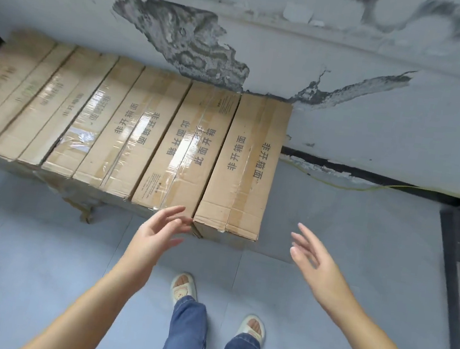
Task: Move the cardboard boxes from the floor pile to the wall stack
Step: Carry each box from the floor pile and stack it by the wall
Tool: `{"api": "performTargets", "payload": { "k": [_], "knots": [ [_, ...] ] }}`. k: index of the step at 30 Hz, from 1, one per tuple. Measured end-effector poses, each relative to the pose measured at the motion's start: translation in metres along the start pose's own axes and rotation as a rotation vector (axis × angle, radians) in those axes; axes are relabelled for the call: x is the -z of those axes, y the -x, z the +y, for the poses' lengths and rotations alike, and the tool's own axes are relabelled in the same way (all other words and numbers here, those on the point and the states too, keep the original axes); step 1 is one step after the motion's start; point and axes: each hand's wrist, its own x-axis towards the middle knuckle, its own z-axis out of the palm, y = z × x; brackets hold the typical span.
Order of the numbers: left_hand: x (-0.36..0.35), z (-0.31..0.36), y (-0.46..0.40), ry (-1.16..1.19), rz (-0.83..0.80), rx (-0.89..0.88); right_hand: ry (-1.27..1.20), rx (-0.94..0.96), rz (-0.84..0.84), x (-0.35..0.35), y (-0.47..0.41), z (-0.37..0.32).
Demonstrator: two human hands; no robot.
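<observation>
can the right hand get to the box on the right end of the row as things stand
Probably yes: the right hand is open beside the near end of that box, with only bare floor between them.

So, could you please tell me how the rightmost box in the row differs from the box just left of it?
The rightmost box has matte brown tape along its top seam; its left neighbour carries glossy clear tape that glares. The rightmost box reaches nearer the person than its neighbour. The left hand hovers at the neighbour's end, the right hand beyond the rightmost box. Both are long cardboard boxes lying flat.
</observation>
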Motion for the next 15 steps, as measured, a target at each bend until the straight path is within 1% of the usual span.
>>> {"api": "performTargets", "payload": {
  "k": [3,7,11,15],
  "knots": [
    [0.006,0.011,0.054,-0.067,-0.002,-0.151,-0.037,0.066,0.064,0.024,0.061,-0.005],
    [0.014,0.012,0.103,-0.174,-0.019,-0.258,-0.114,0.063,0.192,0.044,0.138,0.007],
    [0.016,0.013,0.114,-0.289,-0.115,-0.322,-0.153,0.021,0.349,0.038,0.19,0.017],
    [0.022,0.026,0.097,-0.426,-0.247,-0.386,-0.215,-0.023,0.55,0.011,0.214,0.018]
  ]
}}
